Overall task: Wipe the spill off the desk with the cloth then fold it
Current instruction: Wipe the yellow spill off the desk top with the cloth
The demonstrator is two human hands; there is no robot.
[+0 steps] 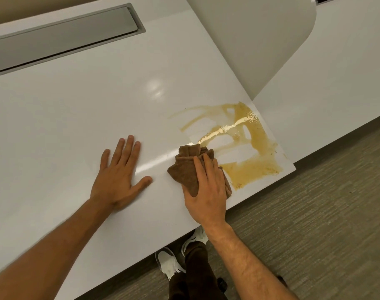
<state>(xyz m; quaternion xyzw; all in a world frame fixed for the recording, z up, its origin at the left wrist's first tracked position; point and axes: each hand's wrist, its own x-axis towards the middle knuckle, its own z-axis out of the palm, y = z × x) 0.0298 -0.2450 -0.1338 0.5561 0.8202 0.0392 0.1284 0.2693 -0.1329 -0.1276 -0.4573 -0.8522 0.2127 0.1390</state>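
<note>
I see a glossy, smooth white desk [76, 118], a soft brown cloth [185, 172], a matt grey metal tray [61, 40] and rough carpet [314, 213].

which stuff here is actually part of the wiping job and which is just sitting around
Part of the job:
- brown cloth, bunched under the right hand
- yellow-brown spill, smeared near the desk corner
- white desk
- left hand, flat on the desk

Just there:
- grey cable tray lid set into the desk
- neighbouring desk
- white divider panel

A long gray metal slot [61, 37] sits far back. Below are gray carpet [314, 213] and 2 white shoes [169, 264].
</note>
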